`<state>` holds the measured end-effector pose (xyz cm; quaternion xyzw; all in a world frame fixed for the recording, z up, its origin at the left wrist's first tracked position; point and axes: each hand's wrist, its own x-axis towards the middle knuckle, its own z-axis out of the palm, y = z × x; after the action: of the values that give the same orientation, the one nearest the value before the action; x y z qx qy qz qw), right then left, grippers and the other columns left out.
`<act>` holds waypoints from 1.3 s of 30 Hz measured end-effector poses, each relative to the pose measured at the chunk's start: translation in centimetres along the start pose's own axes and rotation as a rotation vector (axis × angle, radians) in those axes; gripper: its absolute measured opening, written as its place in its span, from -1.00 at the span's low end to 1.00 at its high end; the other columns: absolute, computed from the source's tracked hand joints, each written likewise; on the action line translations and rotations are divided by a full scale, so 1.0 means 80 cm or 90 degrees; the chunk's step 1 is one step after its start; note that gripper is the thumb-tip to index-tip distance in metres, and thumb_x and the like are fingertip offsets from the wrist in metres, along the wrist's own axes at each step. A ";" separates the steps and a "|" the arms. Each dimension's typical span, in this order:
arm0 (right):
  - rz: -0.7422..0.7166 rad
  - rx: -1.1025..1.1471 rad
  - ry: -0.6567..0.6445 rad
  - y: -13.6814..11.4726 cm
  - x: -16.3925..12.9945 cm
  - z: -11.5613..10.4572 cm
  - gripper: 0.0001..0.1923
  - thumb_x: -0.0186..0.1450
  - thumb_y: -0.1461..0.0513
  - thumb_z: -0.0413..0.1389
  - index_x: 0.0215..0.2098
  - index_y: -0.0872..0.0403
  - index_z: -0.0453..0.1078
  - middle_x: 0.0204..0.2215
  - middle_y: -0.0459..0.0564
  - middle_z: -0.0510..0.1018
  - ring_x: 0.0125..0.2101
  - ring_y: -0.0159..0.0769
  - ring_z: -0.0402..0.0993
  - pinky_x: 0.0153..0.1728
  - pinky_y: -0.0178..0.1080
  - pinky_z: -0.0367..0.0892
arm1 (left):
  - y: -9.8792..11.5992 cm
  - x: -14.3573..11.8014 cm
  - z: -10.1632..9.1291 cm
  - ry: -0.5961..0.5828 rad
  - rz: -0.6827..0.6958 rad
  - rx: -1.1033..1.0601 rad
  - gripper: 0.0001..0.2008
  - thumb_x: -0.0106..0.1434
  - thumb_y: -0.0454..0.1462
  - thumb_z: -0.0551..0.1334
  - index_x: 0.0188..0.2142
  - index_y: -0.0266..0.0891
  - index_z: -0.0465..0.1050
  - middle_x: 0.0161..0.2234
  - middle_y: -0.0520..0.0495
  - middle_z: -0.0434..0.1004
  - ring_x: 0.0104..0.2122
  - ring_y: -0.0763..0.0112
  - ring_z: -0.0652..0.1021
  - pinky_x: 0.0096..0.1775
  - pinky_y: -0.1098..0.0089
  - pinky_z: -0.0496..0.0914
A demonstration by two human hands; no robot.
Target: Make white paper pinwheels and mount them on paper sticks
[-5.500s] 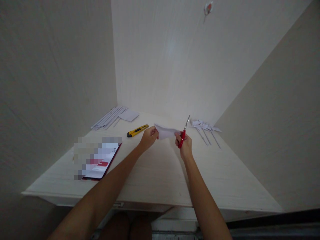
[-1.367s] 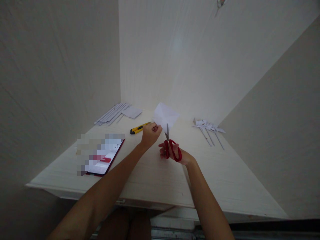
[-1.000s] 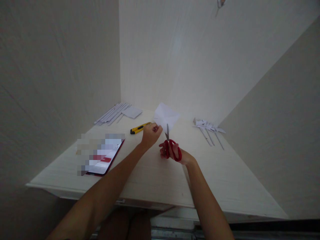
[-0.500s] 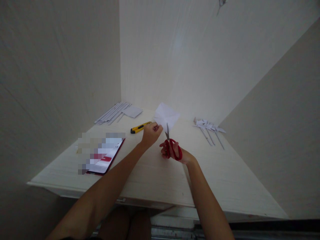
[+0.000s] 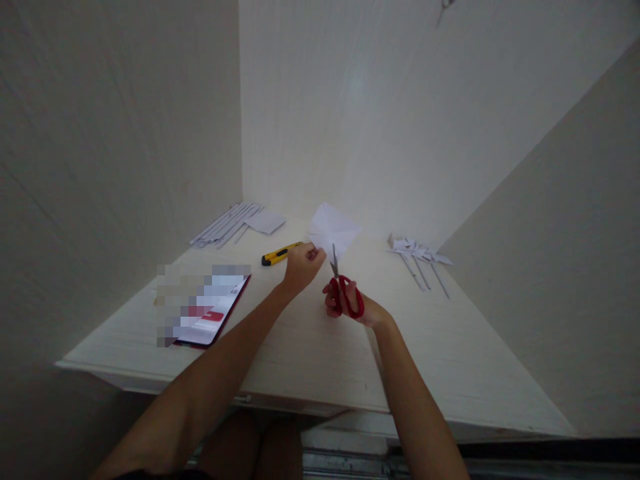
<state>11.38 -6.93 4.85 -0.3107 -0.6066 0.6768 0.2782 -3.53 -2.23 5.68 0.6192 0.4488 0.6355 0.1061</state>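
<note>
A white paper sheet (image 5: 334, 227) with crease lines is held up near the back of the table. My left hand (image 5: 303, 265) pinches its lower left edge, fingers closed. In my right hand (image 5: 353, 303) is a pair of scissors with red handles (image 5: 336, 293), thumb and fingers through the loops. The scissor blades are slightly parted and point up at the paper's lower part; I cannot tell exactly how far the paper lies between them. Just behind my left hand lies a yellow and black utility knife (image 5: 281, 254), its far end partly hidden.
On the left are a tablet-like device (image 5: 215, 313), partly pixelated, and thin white paper sticks (image 5: 223, 225) beside a stack of paper squares (image 5: 267, 222). Paper pinwheels on sticks (image 5: 417, 252) lie at the right. Walls enclose the white table (image 5: 450, 373).
The fingers of my right hand have curled in a little around the scissor handles, and the blades have shifted slightly. My left hand stays in place on the paper.
</note>
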 end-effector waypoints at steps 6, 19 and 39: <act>-0.023 -0.031 0.004 0.005 0.002 -0.005 -0.37 0.08 -0.26 -0.20 -0.30 0.11 0.14 -0.58 -0.18 0.13 -0.64 -0.52 0.02 -0.59 -0.33 -0.03 | -0.003 0.001 0.001 0.013 0.013 0.011 -0.69 -0.01 -0.32 0.08 -0.76 -0.23 -0.03 -0.77 0.16 -0.04 -0.69 0.61 0.10 -0.60 0.48 0.01; -0.037 -0.006 -0.002 0.013 0.005 -0.015 -0.44 0.09 -0.21 -0.11 -0.32 0.11 0.17 -0.61 -0.21 0.05 -0.63 -0.52 -0.07 -0.62 -0.37 -0.07 | -0.005 0.001 0.001 0.016 0.003 0.026 -0.71 0.01 -0.32 0.09 -0.75 -0.24 0.02 -0.77 0.14 0.02 -0.68 0.59 0.13 -0.59 0.49 0.02; -0.022 -0.018 0.013 0.009 0.005 -0.010 -0.52 0.15 -0.18 -0.14 -0.40 0.07 0.08 -0.63 -0.24 0.03 -0.68 -0.55 -0.09 -0.68 -0.39 -0.05 | -0.003 0.001 0.000 0.018 0.007 0.018 -0.69 0.01 -0.32 0.09 -0.76 -0.24 0.00 -0.77 0.15 0.00 -0.69 0.60 0.11 -0.59 0.48 0.01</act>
<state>11.72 -6.18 4.04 -0.3106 -0.6185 0.6601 0.2918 -3.60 -2.06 5.57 0.6137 0.4560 0.6386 0.0875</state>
